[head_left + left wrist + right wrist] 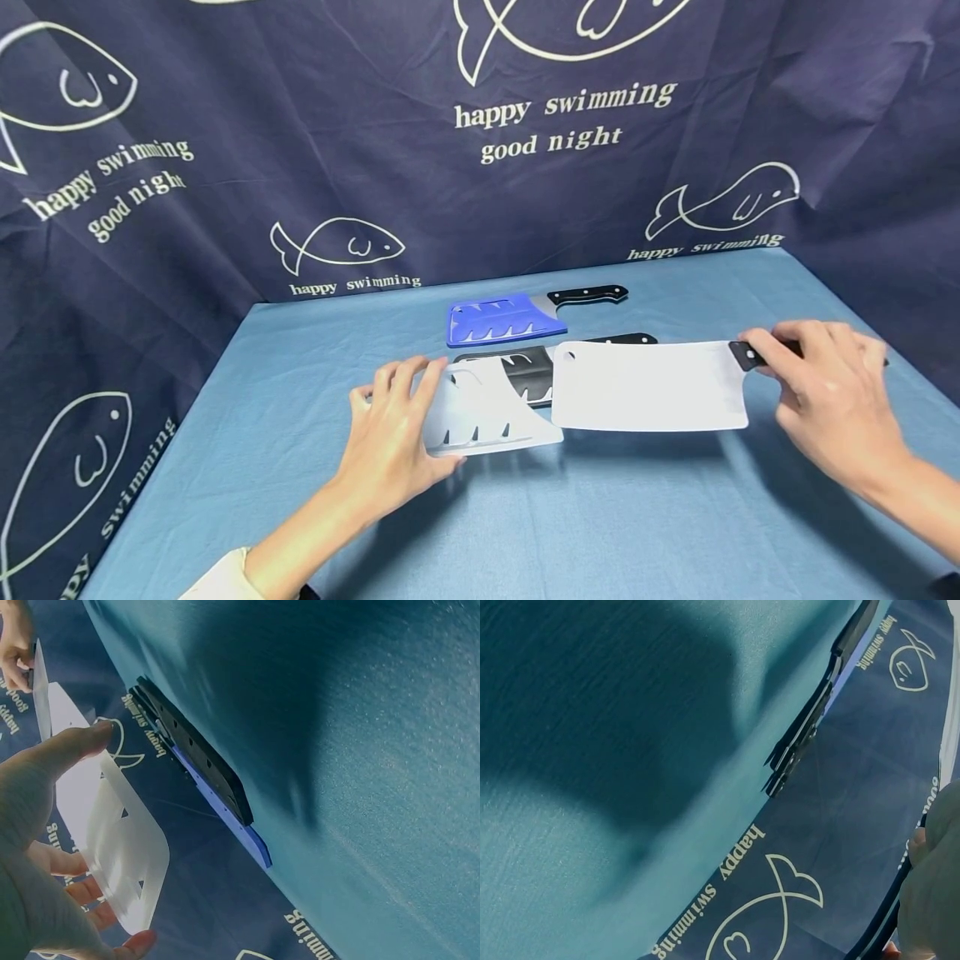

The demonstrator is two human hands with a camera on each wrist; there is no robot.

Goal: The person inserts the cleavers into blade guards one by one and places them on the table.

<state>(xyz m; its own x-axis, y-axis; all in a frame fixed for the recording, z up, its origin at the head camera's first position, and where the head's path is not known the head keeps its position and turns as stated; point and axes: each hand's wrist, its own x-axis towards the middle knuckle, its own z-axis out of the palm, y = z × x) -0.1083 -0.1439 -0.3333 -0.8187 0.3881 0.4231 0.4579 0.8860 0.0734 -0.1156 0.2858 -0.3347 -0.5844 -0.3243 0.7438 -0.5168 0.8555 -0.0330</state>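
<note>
My left hand (390, 433) grips a white blade guard (487, 412) by its left end, thumb at the lower edge and fingers over the top. Small triangular slots line the guard, seen also in the left wrist view, where the guard (120, 825) lies between thumb and fingers. My right hand (832, 400) holds a cleaver (648, 387) by its black handle (881, 926), the bare blade pointing left. The blade's front end overlaps the guard's right end in the head view. Both are held above the table, with shadows beneath them.
Behind them on the blue tablecloth (300, 375) lies a cleaver in a black guard (534, 379), partly hidden by the held pieces. Farther back lies another cleaver in a blue guard (498, 321). A dark fish-print curtain (480, 208) hangs behind the table.
</note>
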